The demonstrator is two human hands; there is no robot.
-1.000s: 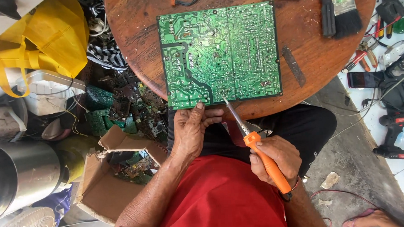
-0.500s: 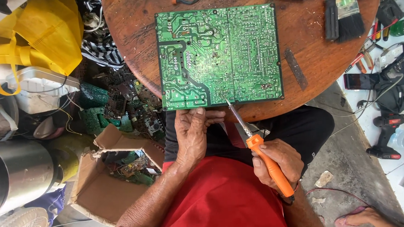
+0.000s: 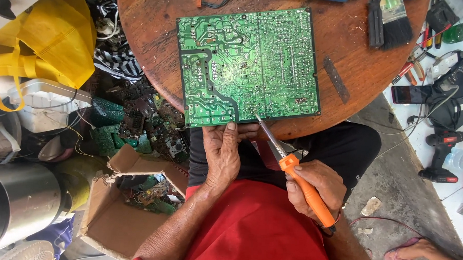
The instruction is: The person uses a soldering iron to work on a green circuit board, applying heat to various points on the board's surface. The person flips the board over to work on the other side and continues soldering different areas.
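Round wooden table (image 3: 149, 35), far side of the scene. One large green circuit board (image 3: 248, 67) lies flat on it, solder side up, its near edge at the table's near rim.

Left hand (image 3: 223, 151): fingers curled over the board's near edge, thumb tip on the green face, pinning it down. Closed on the board edge.

Right hand (image 3: 317, 186): wrapped shut around the orange handle of one soldering iron (image 3: 295, 169), held like a pen. The metal tip slants far-left and meets the board close to its near edge, just right of the left thumb.

Doing this step well, as I judge it: keep the left hand pressing so the board cannot skate; rest the right wrist for steadiness; put the tip on one joint only and keep it off the neighbouring pads; keep the left thumb well away from the hot tip, which sits near it now.

Counts, largest down:
- One yellow bag (image 3: 40, 44), far left.
- One open cardboard box (image 3: 126, 212), near left, with scrap boards inside; a heap of further scrap lies beyond it, too many to count.
- One cordless drill (image 3: 443, 157), right, on the floor.
- Two brushes (image 3: 388, 19), far right on the table.
- One flat metal strip (image 3: 336, 79), right of the board.
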